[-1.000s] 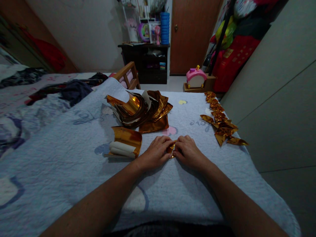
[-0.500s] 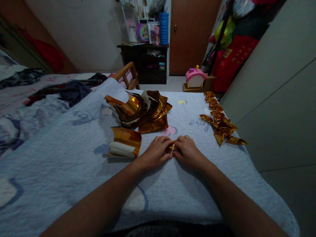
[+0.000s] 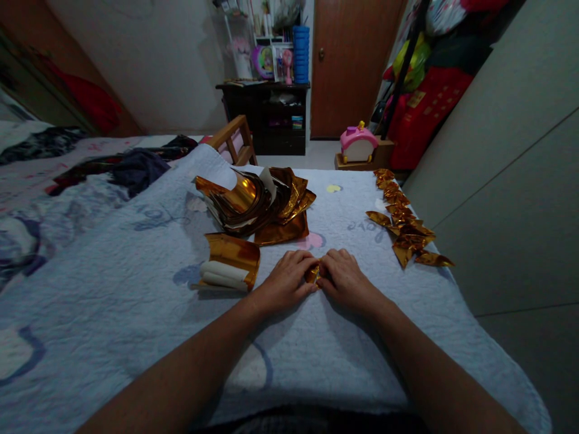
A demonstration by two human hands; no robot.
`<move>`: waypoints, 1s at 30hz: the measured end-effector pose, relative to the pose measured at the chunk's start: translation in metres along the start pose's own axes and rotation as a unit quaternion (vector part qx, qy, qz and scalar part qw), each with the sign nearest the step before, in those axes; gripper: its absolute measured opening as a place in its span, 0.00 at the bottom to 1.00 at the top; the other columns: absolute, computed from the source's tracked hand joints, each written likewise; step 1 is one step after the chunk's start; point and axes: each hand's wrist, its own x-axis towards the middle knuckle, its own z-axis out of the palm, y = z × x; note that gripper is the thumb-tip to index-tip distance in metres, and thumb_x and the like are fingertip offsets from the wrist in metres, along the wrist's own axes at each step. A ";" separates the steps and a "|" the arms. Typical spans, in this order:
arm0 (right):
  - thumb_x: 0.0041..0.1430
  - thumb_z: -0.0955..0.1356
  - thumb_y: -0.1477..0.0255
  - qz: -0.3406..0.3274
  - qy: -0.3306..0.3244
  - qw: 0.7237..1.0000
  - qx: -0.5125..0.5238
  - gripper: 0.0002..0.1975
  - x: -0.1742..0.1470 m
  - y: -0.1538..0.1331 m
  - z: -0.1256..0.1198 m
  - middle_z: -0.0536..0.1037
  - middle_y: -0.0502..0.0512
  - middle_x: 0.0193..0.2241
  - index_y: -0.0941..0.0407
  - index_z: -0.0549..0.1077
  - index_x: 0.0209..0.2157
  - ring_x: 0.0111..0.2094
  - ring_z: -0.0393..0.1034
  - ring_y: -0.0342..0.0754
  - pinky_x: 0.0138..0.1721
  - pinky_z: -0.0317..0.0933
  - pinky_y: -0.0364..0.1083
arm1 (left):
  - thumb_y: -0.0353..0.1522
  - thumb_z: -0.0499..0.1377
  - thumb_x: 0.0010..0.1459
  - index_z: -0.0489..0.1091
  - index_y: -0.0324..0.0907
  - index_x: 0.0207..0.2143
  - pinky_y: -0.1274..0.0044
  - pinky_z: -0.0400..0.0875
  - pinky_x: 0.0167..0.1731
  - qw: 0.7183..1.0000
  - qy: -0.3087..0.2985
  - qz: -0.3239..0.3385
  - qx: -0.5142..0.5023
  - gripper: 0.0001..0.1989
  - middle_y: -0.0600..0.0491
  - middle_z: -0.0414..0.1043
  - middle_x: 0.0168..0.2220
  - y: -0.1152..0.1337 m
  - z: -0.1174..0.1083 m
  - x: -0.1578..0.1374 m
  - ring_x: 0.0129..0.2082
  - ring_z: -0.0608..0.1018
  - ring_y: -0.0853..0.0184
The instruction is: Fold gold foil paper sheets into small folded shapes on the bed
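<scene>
Between my two hands is a small piece of folded gold foil paper, mostly covered by the fingers. My left hand grips its left side with thumb and fingers, while my right hand pinches the right side. Both hands rest low over the cloth. Just left of them lie curled gold sheets with pale backs showing. Behind these spreads a thick stack of gold foil paper, bent and fanned out. Folded gold pieces with pointed ends lie in a row along the right.
A pale blue quilted cloth covers the surface under everything. Its right edge runs beside a light cabinet. Past the far edge stand a wooden chair, a pink toy case and a dark shelf unit.
Both hands keep their hold on the gold foil paper, and the fingers have shifted only slightly. The view has tilted a little; the surrounding things lie as before.
</scene>
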 end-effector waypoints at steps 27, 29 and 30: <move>0.59 0.71 0.66 0.047 0.003 0.998 -0.045 0.23 -0.010 0.017 -0.009 0.69 0.61 0.54 0.50 0.69 0.56 0.57 0.60 0.60 0.57 0.52 0.58 | 0.31 0.63 0.59 0.66 0.42 0.59 0.61 0.64 0.59 1.000 0.006 0.014 0.009 0.25 0.46 0.66 0.56 -0.005 0.005 -0.001 0.56 0.66 0.56; 0.58 0.71 0.68 0.054 -0.004 0.998 -0.042 0.25 -0.011 0.022 -0.010 0.69 0.61 0.54 0.50 0.68 0.57 0.57 0.60 0.60 0.57 0.52 0.58 | 0.31 0.63 0.59 0.65 0.43 0.59 0.62 0.64 0.59 1.000 0.010 0.015 0.013 0.26 0.46 0.67 0.56 -0.005 0.006 -0.001 0.56 0.66 0.56; 0.58 0.70 0.69 0.054 -0.007 0.998 -0.037 0.25 -0.011 0.024 -0.011 0.69 0.61 0.54 0.51 0.68 0.57 0.57 0.60 0.60 0.57 0.52 0.58 | 0.31 0.63 0.59 0.65 0.43 0.60 0.62 0.65 0.59 1.000 0.013 0.016 0.014 0.26 0.47 0.67 0.56 -0.005 0.006 -0.001 0.56 0.66 0.56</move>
